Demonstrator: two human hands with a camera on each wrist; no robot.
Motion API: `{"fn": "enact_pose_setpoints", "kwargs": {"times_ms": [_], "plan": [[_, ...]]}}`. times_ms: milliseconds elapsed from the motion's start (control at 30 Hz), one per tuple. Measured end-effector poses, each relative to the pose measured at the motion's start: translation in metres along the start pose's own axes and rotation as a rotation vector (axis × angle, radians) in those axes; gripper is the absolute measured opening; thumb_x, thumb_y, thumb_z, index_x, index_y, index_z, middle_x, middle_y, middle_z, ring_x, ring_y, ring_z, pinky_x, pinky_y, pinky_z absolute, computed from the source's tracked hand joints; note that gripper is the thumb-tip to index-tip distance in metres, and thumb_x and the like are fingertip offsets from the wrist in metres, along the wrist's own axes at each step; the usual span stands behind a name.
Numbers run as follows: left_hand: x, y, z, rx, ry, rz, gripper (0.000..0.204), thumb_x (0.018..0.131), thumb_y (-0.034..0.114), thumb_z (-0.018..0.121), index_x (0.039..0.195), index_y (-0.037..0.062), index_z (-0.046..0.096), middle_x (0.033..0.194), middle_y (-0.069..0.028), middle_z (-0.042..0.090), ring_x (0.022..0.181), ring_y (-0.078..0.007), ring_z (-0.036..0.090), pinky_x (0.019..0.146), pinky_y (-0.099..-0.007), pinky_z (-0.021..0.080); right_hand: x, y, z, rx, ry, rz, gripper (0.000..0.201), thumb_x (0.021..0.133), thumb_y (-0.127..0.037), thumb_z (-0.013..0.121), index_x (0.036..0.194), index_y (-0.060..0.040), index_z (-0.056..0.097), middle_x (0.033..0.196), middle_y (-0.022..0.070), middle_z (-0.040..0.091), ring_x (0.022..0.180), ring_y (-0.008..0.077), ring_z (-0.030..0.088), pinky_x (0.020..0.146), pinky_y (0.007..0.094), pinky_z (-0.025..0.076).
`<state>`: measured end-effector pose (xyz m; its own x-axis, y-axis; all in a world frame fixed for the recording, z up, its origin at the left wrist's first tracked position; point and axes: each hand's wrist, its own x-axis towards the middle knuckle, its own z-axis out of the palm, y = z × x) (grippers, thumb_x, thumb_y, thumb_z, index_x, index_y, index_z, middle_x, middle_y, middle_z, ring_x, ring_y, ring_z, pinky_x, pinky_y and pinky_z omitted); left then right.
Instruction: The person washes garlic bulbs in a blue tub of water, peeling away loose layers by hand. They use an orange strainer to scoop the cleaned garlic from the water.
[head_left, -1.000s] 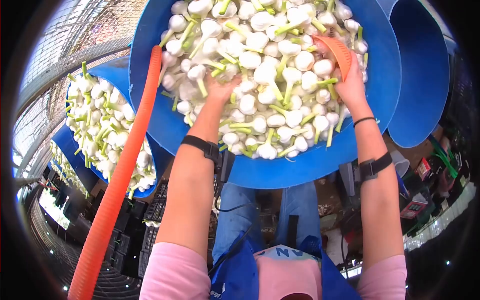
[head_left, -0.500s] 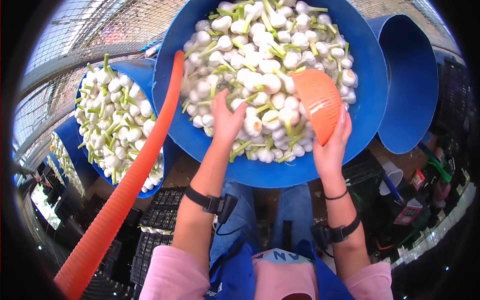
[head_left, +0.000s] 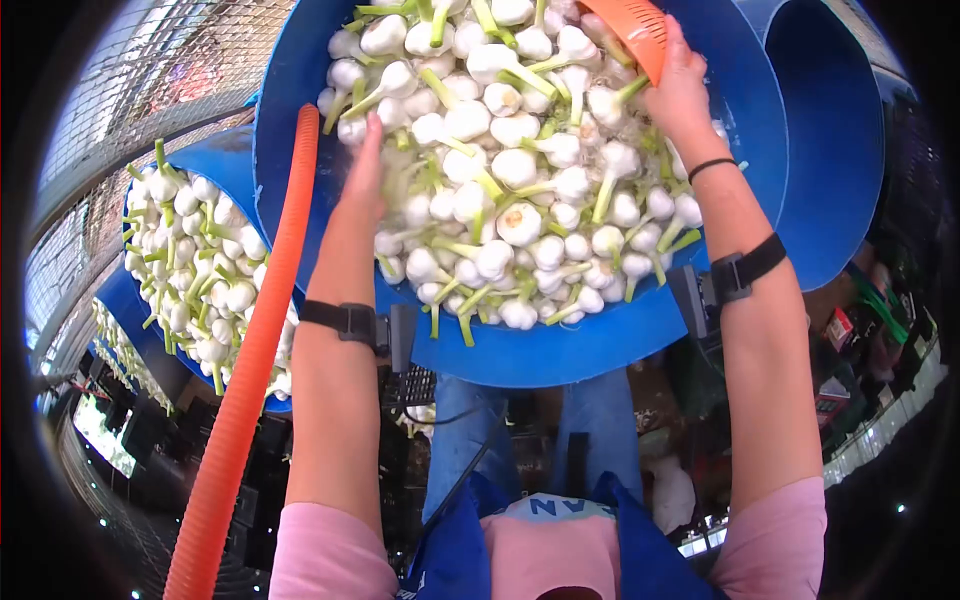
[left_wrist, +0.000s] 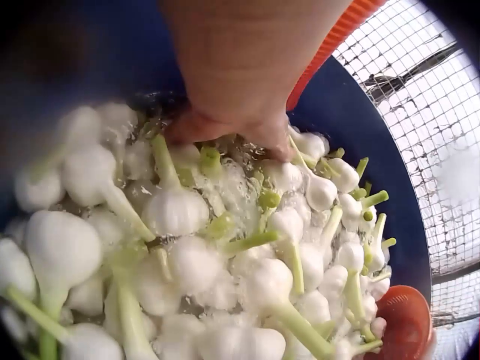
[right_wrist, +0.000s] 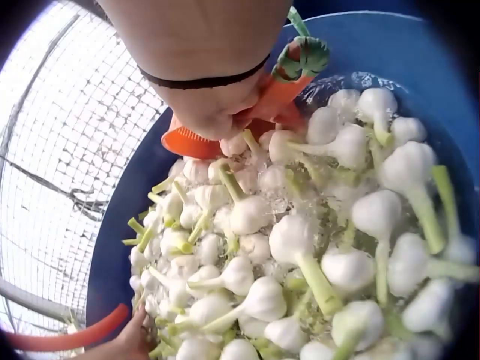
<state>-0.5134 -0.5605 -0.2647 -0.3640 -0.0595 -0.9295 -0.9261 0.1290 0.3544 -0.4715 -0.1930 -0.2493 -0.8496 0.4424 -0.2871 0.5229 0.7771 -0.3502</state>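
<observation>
Garlic bulbs with green stems (head_left: 515, 168) float in water in a large blue tub (head_left: 560, 350). The left hand (head_left: 366, 180) is at the tub's left side, its fingers partly under the water among the bulbs; in the left wrist view this hand (left_wrist: 232, 127) reaches down with its fingertips hidden. At the tub's far right the right hand (head_left: 682, 95) grips an orange slotted scoop (head_left: 638, 32). The right wrist view shows the right hand (right_wrist: 217, 112) curled round the handle of the scoop (right_wrist: 189, 144), whose bowl is low among the bulbs.
An orange ribbed hose (head_left: 250, 350) runs over the tub's left rim. Another blue tub full of garlic (head_left: 190, 265) stands at the left, and a blue tub (head_left: 830, 130) stands at the right. Wire mesh (head_left: 190, 80) rises beyond, with black crates (head_left: 415, 388) below.
From half a second ago, both hands have moved away from the body and apart, the left towards the tub's left wall. The scoop has gone to the far right with the right hand.
</observation>
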Motion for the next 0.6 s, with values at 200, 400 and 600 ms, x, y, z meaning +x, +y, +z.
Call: {"fn": "enact_pose_setpoints", "kwargs": {"times_ms": [200,400,600], "plan": [[-0.006,-0.042,0.029,-0.188,-0.297,0.167,0.089,0.083,0.061,0.057,0.146,0.0107,0.021,0.149,-0.0138,0.022,0.136,-0.0316,0.024,0.105,-0.0540,0.030,-0.009,0.046,0.015,0.107,-0.214,-0.103,0.090,0.072,-0.001,0.056,0.148,-0.0144,0.010,0.133,0.0295,0.038,0.120,0.0436,0.044,0.105,0.0389,0.035],[0.013,-0.041,0.060,-0.108,-0.315,0.026,0.094,0.081,0.058,0.062,0.146,0.0038,0.021,0.151,-0.0143,0.022,0.137,-0.0273,0.024,0.110,-0.0454,0.023,-0.066,0.062,-0.029,0.696,-0.402,0.212,0.086,0.070,0.010,0.049,0.147,-0.0109,0.015,0.139,0.0163,0.036,0.124,0.0289,0.041,0.103,0.0351,0.036],[0.085,-0.081,0.046,-0.076,-0.549,0.232,0.083,0.071,0.014,0.075,0.142,0.0029,0.033,0.145,-0.0166,0.036,0.136,-0.0261,0.032,0.111,-0.0360,0.027,-0.035,0.077,0.028,0.881,-0.502,0.398,0.073,0.073,0.003,0.053,0.140,-0.0062,0.025,0.115,0.0131,0.051,0.100,0.0228,0.056,0.081,0.0332,0.051]]}}
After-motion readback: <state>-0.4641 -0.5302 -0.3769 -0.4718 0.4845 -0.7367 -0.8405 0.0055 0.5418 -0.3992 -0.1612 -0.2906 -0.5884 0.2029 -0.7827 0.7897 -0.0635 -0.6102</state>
